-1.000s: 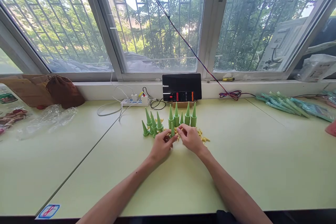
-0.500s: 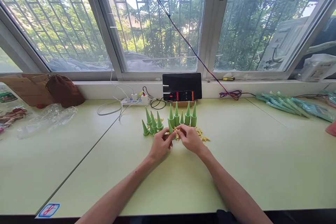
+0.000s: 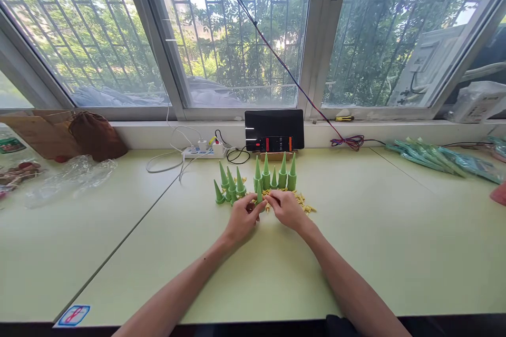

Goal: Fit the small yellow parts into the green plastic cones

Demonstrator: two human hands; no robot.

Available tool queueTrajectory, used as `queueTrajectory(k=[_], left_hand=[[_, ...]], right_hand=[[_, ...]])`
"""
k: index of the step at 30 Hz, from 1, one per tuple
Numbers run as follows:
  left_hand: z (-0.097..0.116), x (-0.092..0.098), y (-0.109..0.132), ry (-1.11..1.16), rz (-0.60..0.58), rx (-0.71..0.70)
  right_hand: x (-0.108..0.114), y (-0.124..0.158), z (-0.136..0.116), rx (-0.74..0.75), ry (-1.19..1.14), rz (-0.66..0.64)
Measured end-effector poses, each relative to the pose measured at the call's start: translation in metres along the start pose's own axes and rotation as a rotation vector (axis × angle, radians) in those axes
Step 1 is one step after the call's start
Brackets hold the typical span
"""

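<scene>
My left hand (image 3: pixel 245 216) is closed around the lower part of a small green cone (image 3: pixel 259 193), which points upward. Close against it on the right, my right hand (image 3: pixel 282 207) has its thumb and forefinger pinched together at the cone's side; whatever lies between those fingertips is too small to make out. Loose yellow pieces (image 3: pixel 301 201) are scattered beside and behind my right hand. Several green cones on round bases (image 3: pixel 292 175) stand upright just behind my hands. Another group of green cones (image 3: pixel 231 184) stands behind my left hand.
A black tablet (image 3: pixel 274 124) and a lit phone (image 3: pixel 278 144) lean at the window sill. To their left lies a white power strip (image 3: pixel 204 152) with cables. Clear plastic bags (image 3: pixel 75 179) lie at far left, and green plastic packets (image 3: pixel 430 156) at far right.
The cone in my left hand has shifted slightly right and now stands more upright. My right hand stays pinched beside it, nearly unmoved.
</scene>
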State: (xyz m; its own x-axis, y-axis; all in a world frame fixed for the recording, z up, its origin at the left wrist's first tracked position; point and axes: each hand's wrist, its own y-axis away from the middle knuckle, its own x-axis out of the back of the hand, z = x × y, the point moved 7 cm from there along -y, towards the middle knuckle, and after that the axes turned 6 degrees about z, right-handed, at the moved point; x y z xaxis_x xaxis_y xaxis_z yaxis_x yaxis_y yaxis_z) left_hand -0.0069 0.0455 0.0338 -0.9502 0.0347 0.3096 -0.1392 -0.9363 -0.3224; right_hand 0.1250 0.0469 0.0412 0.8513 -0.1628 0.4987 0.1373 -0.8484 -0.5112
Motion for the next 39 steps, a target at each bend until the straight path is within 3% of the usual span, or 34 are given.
queueTrajectory(k=[17,24,30,39], left_hand=[[-0.002,-0.001,-0.001,-0.042,-0.062,-0.045],[-0.002,-0.002,0.0,0.0,-0.023,-0.024],[-0.004,-0.002,-0.002,0.089,-0.005,0.073],[-0.006,-0.007,-0.002,0.193,-0.047,0.098]], right_hand=[[-0.006,0.0,0.0,0.025,0.122,-0.086],[-0.001,0.0,-0.003,-0.018,0.04,-0.005],[0.006,0.0,-0.008,-0.021,-0.048,0.042],[0.011,-0.002,-0.01,-0.057,-0.186,0.101]])
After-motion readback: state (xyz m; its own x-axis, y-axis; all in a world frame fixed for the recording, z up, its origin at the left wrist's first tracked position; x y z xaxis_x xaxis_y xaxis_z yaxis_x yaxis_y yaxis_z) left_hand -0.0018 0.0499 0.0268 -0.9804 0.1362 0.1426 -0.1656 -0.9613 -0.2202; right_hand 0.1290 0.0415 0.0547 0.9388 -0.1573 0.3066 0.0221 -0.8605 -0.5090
